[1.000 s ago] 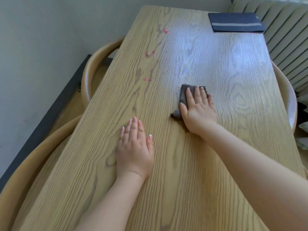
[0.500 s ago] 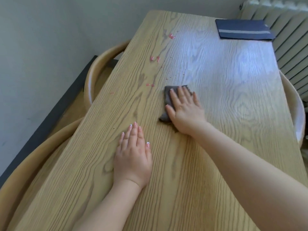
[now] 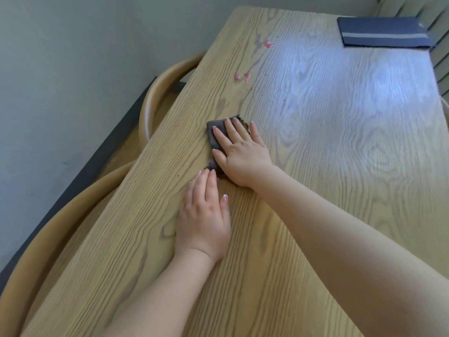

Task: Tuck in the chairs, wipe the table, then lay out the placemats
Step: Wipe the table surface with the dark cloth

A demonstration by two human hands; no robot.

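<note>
Right grip [image 3: 239,152] flat on cloth [image 3: 215,132]

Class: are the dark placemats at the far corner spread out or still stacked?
Still stacked: the placemats lie in one pile at the far right corner of the table.

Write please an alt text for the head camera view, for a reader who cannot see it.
A right hand presses a grey cloth flat on a wooden table, while the left hand rests flat just behind it. Pink smears lie beyond the cloth, and folded dark placemats sit at the far corner.
</note>
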